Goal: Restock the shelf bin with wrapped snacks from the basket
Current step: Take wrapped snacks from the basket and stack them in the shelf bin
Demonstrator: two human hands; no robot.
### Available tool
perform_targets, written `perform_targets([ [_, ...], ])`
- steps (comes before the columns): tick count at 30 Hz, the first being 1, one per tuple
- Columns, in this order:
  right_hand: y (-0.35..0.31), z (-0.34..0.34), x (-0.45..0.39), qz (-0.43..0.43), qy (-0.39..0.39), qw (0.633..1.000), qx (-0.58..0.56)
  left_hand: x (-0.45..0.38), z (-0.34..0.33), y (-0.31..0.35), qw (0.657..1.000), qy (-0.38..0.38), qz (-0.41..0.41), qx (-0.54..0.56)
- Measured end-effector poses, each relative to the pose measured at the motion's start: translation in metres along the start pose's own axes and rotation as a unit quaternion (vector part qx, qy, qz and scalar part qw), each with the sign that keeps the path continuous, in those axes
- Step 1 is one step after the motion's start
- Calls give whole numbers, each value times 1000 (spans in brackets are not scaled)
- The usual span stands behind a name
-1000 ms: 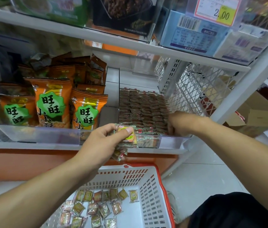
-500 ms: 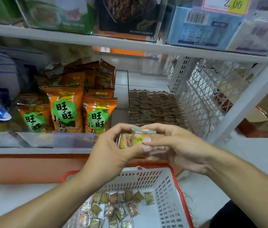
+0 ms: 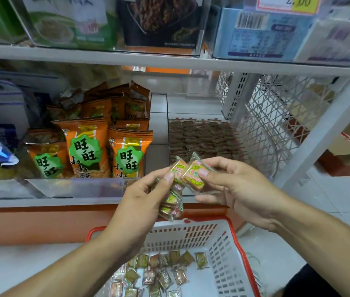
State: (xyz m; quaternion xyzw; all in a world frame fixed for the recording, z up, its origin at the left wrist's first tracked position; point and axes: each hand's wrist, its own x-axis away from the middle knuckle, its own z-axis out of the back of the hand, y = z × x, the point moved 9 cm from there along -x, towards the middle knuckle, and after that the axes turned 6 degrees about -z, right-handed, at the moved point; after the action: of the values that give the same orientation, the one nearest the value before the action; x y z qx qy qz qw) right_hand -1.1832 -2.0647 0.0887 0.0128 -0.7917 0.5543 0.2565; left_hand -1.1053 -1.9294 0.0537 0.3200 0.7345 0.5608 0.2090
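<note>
**Handful of wrapped snacks held before the shelf bin**

The left hand (image 3: 146, 202) grips a bunch of wrapped snacks (image 3: 173, 203), thumb curled over the top one. The right hand (image 3: 236, 189) pinches a single snack (image 3: 193, 175) from that bunch between thumb and forefinger, its other fingers loosely spread. The clear shelf bin (image 3: 199, 112), at twelve o'clock from the hands, already holds neat rows. More snacks lie loose in the basket (image 3: 223, 254) at six o'clock. These look light, with crinkly, probably slippery film; pinching the flat faces should hold better than the twisted wrapper ends.
</note>
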Motion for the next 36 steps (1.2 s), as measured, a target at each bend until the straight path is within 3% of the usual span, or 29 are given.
perform_targets([
  [7, 10, -15, 3, -28, -61, 996, 59, 1, -7, 1, 999, -32, 10, -7],
  [13, -11, 1, 5, 30, -25, 992, 118, -3, 7, 12, 993, -2, -11, -114],
  [17, -9, -10, 11, 34, -86, 974, 208, -3, 1, 12, 986, -57, 6, -155],
  [21, -1, -21, 12, 24, -116, 983, 140, 2, -4, 2, 990, -74, 59, -107],
  [24, -5, -13, 7, -2, -77, 997, 27, 1, -8, 2, 995, -58, 83, -14],
  [26, -5, -7, 4, -23, -57, 998, -22, 0, -8, 8, 997, -49, 54, 4],
  [29, -2, -8, 3, -44, -73, 996, 26, 1, -1, 10, 999, -24, 25, -8],
  [33, 2, -19, 6, -36, -132, 983, 125, 1, 0, 5, 999, -19, 39, -29],
  [36, -2, -17, 2, -19, -134, 976, 171, -3, -1, 3, 998, -16, 45, -29],
])
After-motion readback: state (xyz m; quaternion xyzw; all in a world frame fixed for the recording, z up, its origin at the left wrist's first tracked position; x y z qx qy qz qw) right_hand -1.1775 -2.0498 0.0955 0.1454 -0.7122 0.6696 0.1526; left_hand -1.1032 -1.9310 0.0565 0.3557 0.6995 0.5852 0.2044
